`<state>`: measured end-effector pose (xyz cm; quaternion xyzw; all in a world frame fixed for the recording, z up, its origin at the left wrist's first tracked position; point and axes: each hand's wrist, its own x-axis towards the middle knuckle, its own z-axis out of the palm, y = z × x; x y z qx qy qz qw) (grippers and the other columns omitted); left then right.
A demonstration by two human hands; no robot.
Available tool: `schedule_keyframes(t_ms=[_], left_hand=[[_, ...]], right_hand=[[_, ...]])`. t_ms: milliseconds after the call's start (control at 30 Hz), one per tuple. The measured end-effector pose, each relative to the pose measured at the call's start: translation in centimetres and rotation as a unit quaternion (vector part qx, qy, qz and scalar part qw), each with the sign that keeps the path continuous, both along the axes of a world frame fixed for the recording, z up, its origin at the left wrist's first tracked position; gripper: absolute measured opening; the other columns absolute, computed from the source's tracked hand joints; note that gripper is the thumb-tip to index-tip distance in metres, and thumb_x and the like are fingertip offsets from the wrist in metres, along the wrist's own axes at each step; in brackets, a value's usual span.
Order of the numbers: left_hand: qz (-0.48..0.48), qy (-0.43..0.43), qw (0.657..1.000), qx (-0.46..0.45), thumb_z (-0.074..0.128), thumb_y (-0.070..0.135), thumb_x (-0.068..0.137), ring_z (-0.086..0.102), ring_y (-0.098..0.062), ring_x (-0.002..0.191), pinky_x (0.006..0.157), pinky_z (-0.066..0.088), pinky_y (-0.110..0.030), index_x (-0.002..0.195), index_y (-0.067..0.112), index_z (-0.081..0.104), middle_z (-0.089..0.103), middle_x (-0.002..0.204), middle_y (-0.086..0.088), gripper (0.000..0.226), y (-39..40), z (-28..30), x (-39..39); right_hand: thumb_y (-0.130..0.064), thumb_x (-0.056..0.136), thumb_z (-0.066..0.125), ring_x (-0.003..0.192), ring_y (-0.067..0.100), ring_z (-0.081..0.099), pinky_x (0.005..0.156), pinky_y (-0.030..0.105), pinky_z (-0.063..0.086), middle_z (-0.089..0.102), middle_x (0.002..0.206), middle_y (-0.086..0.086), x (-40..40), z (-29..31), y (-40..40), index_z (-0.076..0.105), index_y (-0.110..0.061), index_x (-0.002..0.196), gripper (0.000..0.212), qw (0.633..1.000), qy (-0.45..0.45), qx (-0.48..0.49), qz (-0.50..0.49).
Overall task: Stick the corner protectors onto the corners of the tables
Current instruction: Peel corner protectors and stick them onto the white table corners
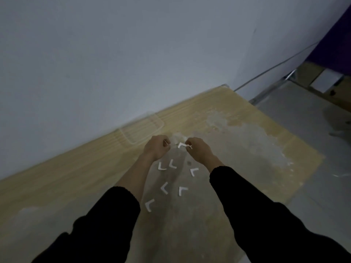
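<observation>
Both my hands hover over a light wooden table (76,177) that stands against a grey wall. My right hand (199,149) pinches a white L-shaped strip (182,144) between thumb and fingers. My left hand (156,148) is curled and pinches a thin white sliver (166,142) at its fingertips. Several more white L-shaped pieces (165,187) lie scattered on the table below my hands. A clear corner protector (224,86) sits on the table's far right corner.
A clear plastic tray (142,130) lies on the table by the wall, just beyond my left hand. The tabletop has a worn, whitish patch (247,141) on its right half. Right of the table is grey floor (313,149), a cable and metal legs.
</observation>
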<state>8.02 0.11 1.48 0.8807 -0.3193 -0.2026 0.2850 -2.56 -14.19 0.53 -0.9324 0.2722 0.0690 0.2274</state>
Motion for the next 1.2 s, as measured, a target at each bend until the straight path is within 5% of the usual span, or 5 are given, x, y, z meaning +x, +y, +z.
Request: schedule_keyframes(t_ms=[367,533,833,1000,1200], left_hand=[[-0.02,-0.062,0.996,0.064,0.058,0.022,0.09,0.053,-0.027,0.101,0.082,0.044,-0.035,0.121,0.011,0.061,0.049,0.115,-0.012,0.033,-7.9,-6.6,1.3],[0.004,-0.035,0.999,0.025,0.066,0.02,0.085,0.047,-0.015,0.08,0.076,0.051,-0.036,0.103,0.004,0.066,0.043,0.097,-0.002,0.024,-8.8,-8.0,1.1],[-0.011,-0.14,0.989,0.057,0.068,0.019,0.081,0.051,-0.026,0.094,0.075,0.041,-0.035,0.091,0.008,0.063,0.055,0.101,-0.01,0.016,-9.6,-7.3,0.4],[0.122,-0.088,0.985,-0.082,0.063,0.008,0.081,0.057,-0.023,0.073,0.067,0.048,-0.038,0.074,0.011,0.058,0.06,0.076,-0.003,0.009,-9.0,-5.9,-0.4],[0.318,0.128,0.9,-0.268,0.068,0.006,0.082,0.067,-0.021,0.059,0.058,0.057,-0.03,0.076,0.004,0.062,0.067,0.066,-0.013,0.01,-8.6,-3.5,-0.9]], right_hand=[[-0.018,0.097,0.047,0.107,0.03,0.058,0.092,0.042,0.049,0.061,0.121,0.015,3.7,-4.2,-7.6,0.059,-0.005,0.12,0.029,0.998,-0.016,0.054,0.035],[-0.016,0.097,0.047,0.109,0.031,0.057,0.094,0.041,0.047,0.059,0.122,0.016,4.0,-4.8,-9.6,0.058,-0.003,0.121,0.029,0.997,-0.02,0.066,0.046],[-0.014,0.093,0.049,0.109,0.029,0.057,0.095,0.04,0.047,0.062,0.119,0.014,4.0,-4.6,-10.1,0.062,-0.005,0.116,0.028,0.993,-0.048,0.097,0.037],[-0.009,0.091,0.054,0.106,0.028,0.061,0.093,0.034,0.049,0.065,0.116,0.017,4.4,-3.3,-9.3,0.064,-0.001,0.113,0.026,0.978,-0.114,0.171,0.026],[-0.011,0.085,0.061,0.097,0.021,0.065,0.081,0.02,0.047,0.07,0.107,0.014,4.4,-1.5,-7.0,0.067,-0.003,0.11,0.027,0.944,-0.185,0.271,0.007]])
